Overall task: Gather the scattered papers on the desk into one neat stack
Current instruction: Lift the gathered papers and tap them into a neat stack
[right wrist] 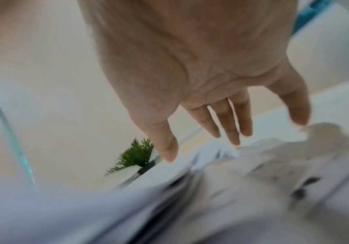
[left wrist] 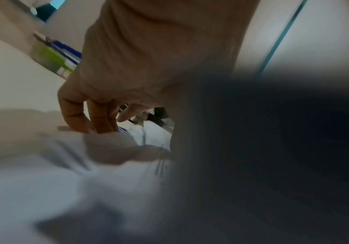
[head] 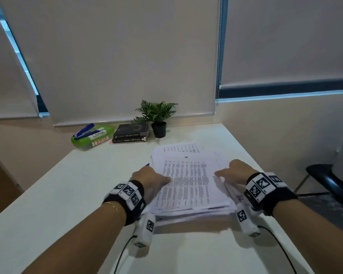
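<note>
While the paper stack [head: 188, 186] sits at frame centre, left hand [head: 150, 179] and right hand [head: 237, 172] flank it, fingers extended; squaring underway, 2 uneven edges need tapping flush.

We see a white worktop [head: 71, 186] set against beige walls [head: 275, 123]. Behind it hang pale roller blinds [head: 115, 56], drawn down over windows; thin strips of daylight show at their edges. To our right, past the worktop's edge, a black chair [head: 329, 175] stands on a speckled grey floor [head: 325, 206].
</note>
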Demonstrator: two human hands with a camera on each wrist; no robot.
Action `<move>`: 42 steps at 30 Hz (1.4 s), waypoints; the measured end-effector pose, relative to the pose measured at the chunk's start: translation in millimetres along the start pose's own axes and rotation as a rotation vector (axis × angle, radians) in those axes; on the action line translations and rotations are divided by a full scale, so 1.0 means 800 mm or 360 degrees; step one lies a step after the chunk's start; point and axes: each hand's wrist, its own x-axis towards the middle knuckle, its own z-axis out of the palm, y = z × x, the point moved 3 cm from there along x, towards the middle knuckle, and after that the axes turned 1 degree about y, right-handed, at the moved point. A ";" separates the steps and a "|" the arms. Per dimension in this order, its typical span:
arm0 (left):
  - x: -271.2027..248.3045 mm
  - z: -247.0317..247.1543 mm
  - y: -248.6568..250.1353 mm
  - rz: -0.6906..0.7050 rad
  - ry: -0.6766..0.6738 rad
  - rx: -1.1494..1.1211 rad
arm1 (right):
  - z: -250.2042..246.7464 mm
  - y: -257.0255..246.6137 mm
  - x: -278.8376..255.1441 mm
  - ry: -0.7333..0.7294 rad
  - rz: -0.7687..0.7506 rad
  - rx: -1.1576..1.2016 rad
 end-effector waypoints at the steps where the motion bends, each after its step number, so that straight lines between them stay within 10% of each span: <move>1: 0.002 -0.009 -0.010 -0.0045 0.0042 0.0110 | 0.002 0.001 -0.002 -0.0006 0.0008 -0.0093; 17: -0.003 -0.012 -0.048 -0.0181 -0.0421 -0.0789 | 0.055 -0.029 -0.009 -0.0318 -0.0062 0.0259; 26: -0.063 -0.055 -0.090 0.0186 -0.0496 -0.1464 | 0.083 -0.046 -0.048 -0.0214 -0.0579 0.1290; 38: -0.121 -0.195 -0.043 0.0740 -0.0375 -0.1705 | -0.005 -0.159 -0.131 0.0054 -0.1214 0.1537; 42: -0.134 -0.203 -0.030 0.0867 0.0081 -0.1675 | -0.002 -0.180 -0.147 0.0344 -0.1341 0.1455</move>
